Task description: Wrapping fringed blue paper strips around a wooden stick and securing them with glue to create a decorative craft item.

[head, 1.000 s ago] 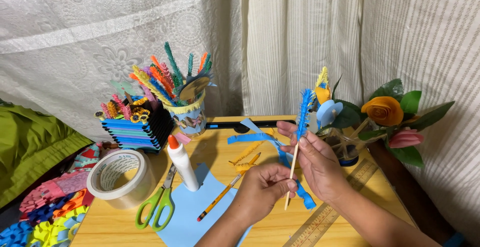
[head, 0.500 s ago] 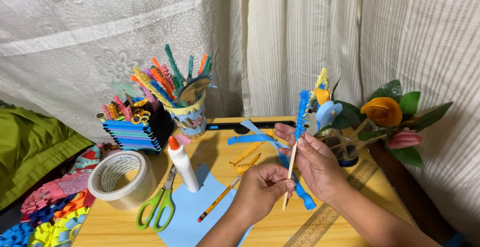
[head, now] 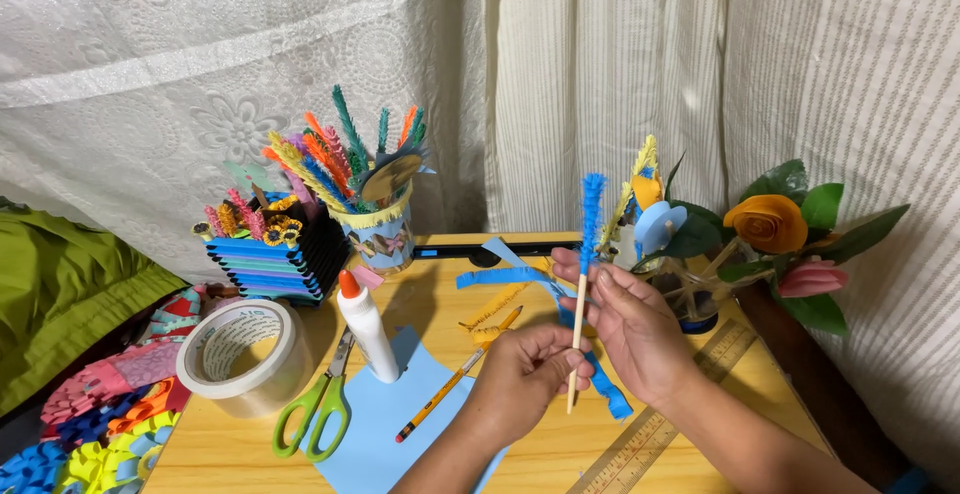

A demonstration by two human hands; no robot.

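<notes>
My right hand (head: 632,326) holds a thin wooden stick (head: 577,344) upright over the yellow table (head: 250,454). Fringed blue paper (head: 592,209) is wound around the stick's top. A loose tail of the same blue strip (head: 608,390) trails down below my hands. My left hand (head: 522,374) pinches the stick's lower part, fingers closed around it. Both hands touch each other at the stick, just right of a yellow pencil (head: 455,378).
A white glue bottle with an orange cap (head: 364,326) stands on a blue paper sheet (head: 372,424). Green-handled scissors (head: 322,404) and a tape roll (head: 243,354) lie to the left. A cup of fringed paper sticks (head: 378,216), paper flowers (head: 768,224) and a ruler (head: 660,430) surround them.
The stick has tipped a little more upright in my hands. My hands stay in the same place.
</notes>
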